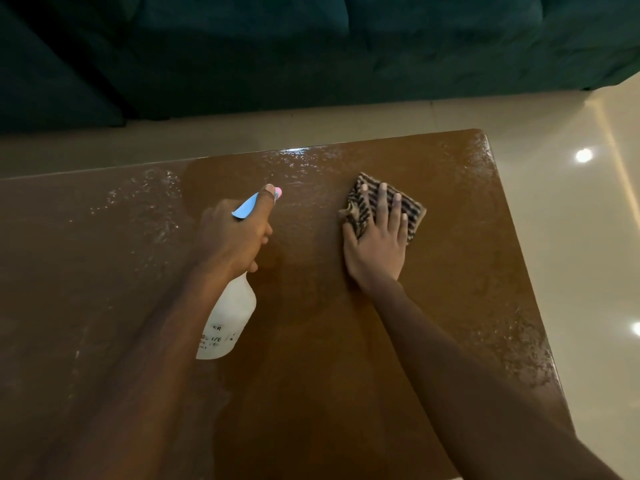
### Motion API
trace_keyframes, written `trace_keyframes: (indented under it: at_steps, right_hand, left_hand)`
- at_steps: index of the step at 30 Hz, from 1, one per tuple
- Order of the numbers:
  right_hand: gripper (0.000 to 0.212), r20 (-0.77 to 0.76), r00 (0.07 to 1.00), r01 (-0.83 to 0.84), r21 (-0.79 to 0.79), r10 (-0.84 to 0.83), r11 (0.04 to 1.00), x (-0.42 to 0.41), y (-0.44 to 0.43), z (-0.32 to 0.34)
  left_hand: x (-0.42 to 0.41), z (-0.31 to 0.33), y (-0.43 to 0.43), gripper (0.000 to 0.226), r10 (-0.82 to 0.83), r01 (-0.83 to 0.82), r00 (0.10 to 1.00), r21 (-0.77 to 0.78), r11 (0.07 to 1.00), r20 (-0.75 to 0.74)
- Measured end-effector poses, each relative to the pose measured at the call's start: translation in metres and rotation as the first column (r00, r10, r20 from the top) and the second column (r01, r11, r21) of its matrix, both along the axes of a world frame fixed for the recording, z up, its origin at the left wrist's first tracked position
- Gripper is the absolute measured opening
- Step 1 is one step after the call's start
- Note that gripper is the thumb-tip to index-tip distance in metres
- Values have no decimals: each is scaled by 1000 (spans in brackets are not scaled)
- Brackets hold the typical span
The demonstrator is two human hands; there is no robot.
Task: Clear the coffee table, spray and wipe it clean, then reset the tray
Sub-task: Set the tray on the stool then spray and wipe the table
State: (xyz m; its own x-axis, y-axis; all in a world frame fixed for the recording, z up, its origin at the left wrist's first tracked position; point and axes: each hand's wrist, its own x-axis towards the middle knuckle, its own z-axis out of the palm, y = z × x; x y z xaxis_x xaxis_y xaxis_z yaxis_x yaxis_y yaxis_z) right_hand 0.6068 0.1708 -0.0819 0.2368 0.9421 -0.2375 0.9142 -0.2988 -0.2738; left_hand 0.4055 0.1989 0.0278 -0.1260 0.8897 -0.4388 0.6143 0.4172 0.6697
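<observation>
1. The table (pixel 311 358) is a glossy brown slab that fills most of the view, with its far right corner visible beyond the hands.
2. Wet droplets and streaks shine on the table beyond both sets of fingertips, along the far edge, and again down the right edge, outward of the right hand's little finger.
3. The left hand (pixel 231 237) has its fingers curled tight around the neck of a white spray bottle (pixel 227 317), with the thumb lying along the light blue trigger head.
4. The bottle's pink nozzle tip sits just past the left thumb tip and points toward the far edge; the bottle body hangs back below the wrist and carries dark printed lettering too blurred to read.
5. The right hand (pixel 379 237) lies flat, its fingers spread wide and pressing a striped brown-and-tan cloth (pixel 405 211) onto the table.
6. The cloth is folded and shows beyond and to either side of the right fingers.
7. Beyond the table runs a strip of pale, polished tile floor (pixel 588 237), which also continues to the right and mirrors round ceiling lights.
8. A dark teal sofa (pixel 311 46) stands across the far side of the floor.
</observation>
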Motion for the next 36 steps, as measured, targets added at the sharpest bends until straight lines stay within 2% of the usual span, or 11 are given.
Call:
trace_keyframes:
  at_steps: [7, 9, 15, 22, 26, 30, 34, 36]
  right_hand:
    - [69, -13, 992, -128, -5, 128, 992, -73, -10, 0]
    - [68, -31, 991, -134, -6, 134, 991, -93, -11, 2]
    - [68, -13, 992, -126, -31, 125, 992, -149, -11, 4]
    - [66, -82, 991, -109, -1, 109, 994, -213, -6, 3]
    - [70, -170, 985, 9, 19, -6, 1000, -240, 3, 5]
    - [66, -199, 974, 111, 20, -105, 994, -255, 19, 11]
    - [71, -95, 991, 99, 5, -98, 995, -272, 44, 5]
    - [71, -45, 997, 64, 16, -63, 998, -284, 60, 2]
  left_hand:
    - [-61, -17, -8, 54, 196, -173, 974, -186, 967, 116]
    - [-79, -17, -11, 54, 221, -195, 968, -192, 962, 121]
    - [-137, -15, -11, 51, 192, -172, 975, -164, 971, 113]
    - [-196, -8, -1, 51, 117, -107, 990, -113, 988, 77]
    - [-229, -4, 13, 52, 60, -48, 994, -121, 991, 92]
    - [-261, -3, 21, 49, 41, -37, 999, -151, 988, 24]
    - [-291, -8, 20, 51, 106, -104, 994, -156, 982, 8]
    - [-303, -12, 18, 48, 165, -155, 985, -153, 976, 54]
